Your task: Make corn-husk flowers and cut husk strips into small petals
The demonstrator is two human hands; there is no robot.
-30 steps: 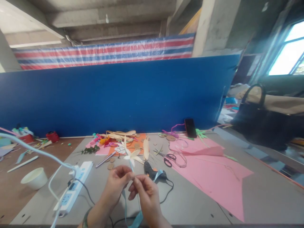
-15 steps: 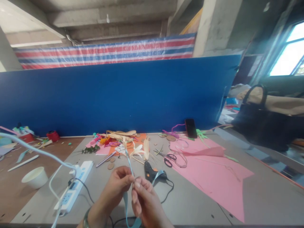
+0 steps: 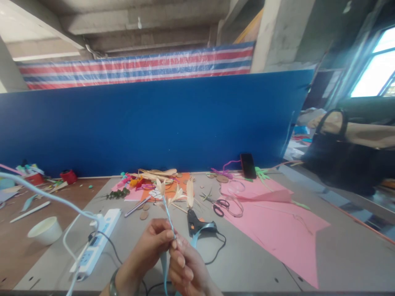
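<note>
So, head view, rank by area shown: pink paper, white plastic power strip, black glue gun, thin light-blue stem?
1. Pink paper
2. White plastic power strip
3. Black glue gun
4. Thin light-blue stem

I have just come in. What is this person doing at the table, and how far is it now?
The left hand and right hand pinch a thin light blue stem close together, with pale petals at its far end. Blue ribbon hangs below them. A black glue gun lies on the table just beyond, not held.
</note>
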